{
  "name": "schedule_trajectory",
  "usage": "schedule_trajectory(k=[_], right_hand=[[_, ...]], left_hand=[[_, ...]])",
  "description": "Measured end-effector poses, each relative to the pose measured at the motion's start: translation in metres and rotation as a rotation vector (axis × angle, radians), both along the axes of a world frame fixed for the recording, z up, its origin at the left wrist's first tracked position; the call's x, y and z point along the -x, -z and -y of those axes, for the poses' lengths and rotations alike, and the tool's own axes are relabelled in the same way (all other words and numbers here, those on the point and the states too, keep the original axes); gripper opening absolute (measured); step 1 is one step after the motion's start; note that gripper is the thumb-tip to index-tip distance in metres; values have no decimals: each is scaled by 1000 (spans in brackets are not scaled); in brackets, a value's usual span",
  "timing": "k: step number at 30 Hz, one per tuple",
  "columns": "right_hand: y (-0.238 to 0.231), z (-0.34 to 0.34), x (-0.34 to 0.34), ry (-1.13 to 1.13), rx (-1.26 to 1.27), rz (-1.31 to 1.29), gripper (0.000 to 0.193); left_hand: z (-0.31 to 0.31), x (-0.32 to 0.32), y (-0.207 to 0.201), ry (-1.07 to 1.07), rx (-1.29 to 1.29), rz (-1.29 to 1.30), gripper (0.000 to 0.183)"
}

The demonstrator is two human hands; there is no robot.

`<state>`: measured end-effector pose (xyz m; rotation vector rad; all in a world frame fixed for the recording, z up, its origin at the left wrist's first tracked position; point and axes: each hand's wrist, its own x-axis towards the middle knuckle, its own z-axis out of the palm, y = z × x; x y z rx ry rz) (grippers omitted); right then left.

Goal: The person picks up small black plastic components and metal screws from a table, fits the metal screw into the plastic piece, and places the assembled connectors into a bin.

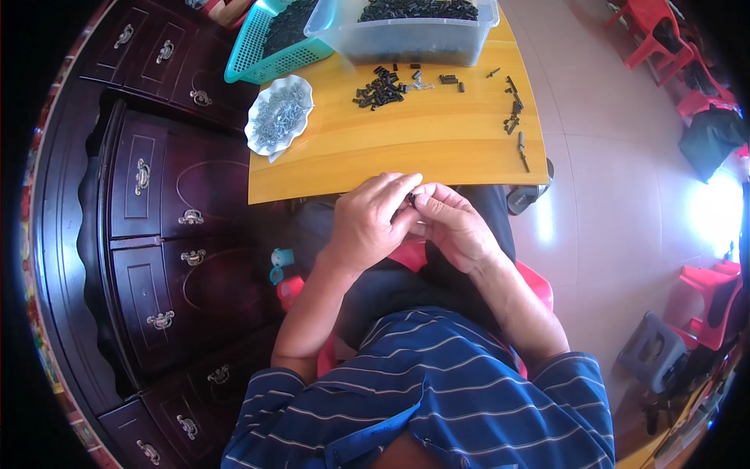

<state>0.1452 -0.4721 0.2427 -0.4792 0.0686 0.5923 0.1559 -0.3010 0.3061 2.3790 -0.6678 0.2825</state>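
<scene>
Just off the near edge of the wooden table (328, 168), my two hands meet over my lap. A small black plastic part (412, 198) shows between the fingertips, mostly covered. My right hand (457, 227) pinches it between thumb and forefinger. My left hand (371, 219) closes against it from the other side; its fingertips are partly hidden. On the table beyond lies a loose pile of short black parts (380, 91), with a few small clear pieces (420, 83) beside it. A white scalloped dish (254, 125) of thin silvery pins stands at the left.
A teal basket (242, 66) and a clear plastic bin (406, 48), both with black parts, stand at the far side. Several joined black pieces (513, 105) lie along the right edge. Dark wooden cabinets (156, 203) flank the left; red chairs (652, 31) stand right.
</scene>
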Motion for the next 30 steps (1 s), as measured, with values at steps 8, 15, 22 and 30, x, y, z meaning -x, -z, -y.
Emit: schedule_trajectory(k=[8, 15, 22, 30], right_hand=[[3, 0, -1, 62, -33, -50, 19], [6, -1, 1, 81, 16, -45, 20], [9, -3, 3, 79, 120, -48, 19], [-1, -4, 1, 86, 163, -40, 17]], left_hand=[[0, -9, 2, 51, -82, 166, 35], [-3, -10, 4, 93, -138, 192, 32], [-8, -9, 6, 134, -221, 195, 32], [-10, -10, 4, 94, -171, 177, 31]])
